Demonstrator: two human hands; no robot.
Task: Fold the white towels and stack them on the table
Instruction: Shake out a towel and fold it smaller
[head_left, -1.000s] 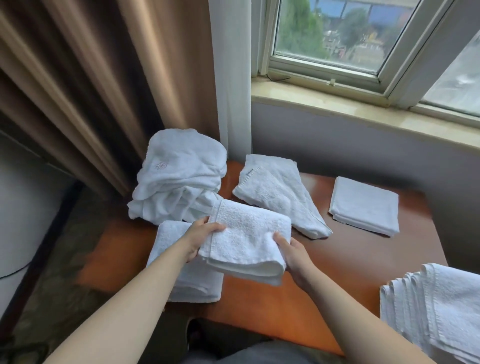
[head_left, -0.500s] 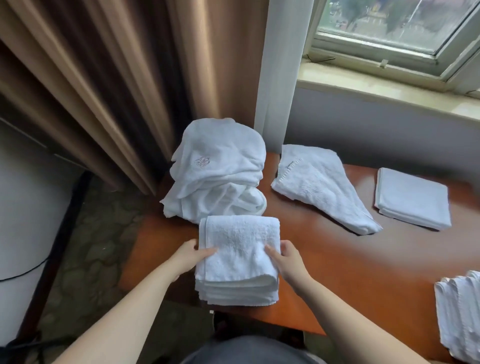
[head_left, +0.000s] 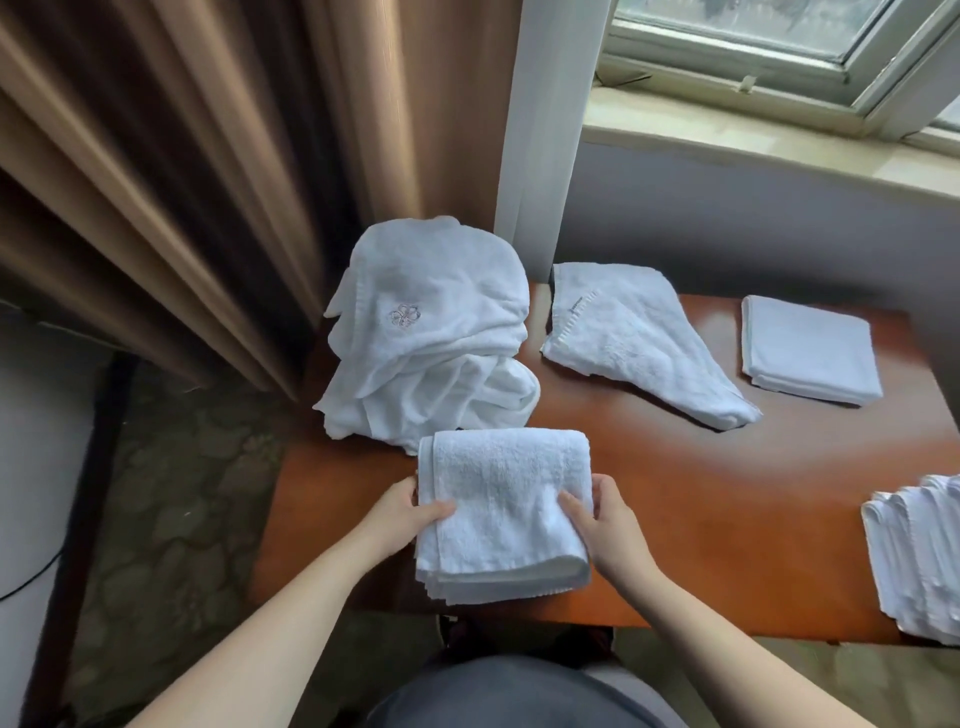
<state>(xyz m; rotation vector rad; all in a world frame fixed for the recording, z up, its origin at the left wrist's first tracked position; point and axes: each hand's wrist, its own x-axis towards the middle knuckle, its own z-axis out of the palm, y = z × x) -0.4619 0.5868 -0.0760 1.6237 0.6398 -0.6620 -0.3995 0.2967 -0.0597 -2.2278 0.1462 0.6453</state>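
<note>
Two hands grasp one folded white towel (head_left: 503, 512) at the near edge of the brown table (head_left: 727, 519). That towel lies on top of a short stack of folded towels, whose layered edges show beneath its near fold. The left hand (head_left: 402, 514) holds the towel's left side, thumb laid on top and fingers curled under the edge. The right hand (head_left: 608, 525) holds the right side in the same manner, thumb on top, fingers wrapped round the edge.

Positions below are given relative to the held towel. Directly behind it, touching its far edge, sits a heap of crumpled white cloth (head_left: 431, 343) bearing a small embroidered flower. Behind and to the right lies a loosely folded towel (head_left: 639, 343), tapering to a point toward the right. Further right, well apart, a neatly squared towel (head_left: 810, 356) lies flat near the table's far edge. At the far right, a fanned set of white towels (head_left: 919, 556) overhangs the table's near edge.

Brown curtains (head_left: 182, 182) hang behind and to the left; a window sill (head_left: 753, 145) runs behind and to the right. Patterned flooring shows to the left of the table.
</note>
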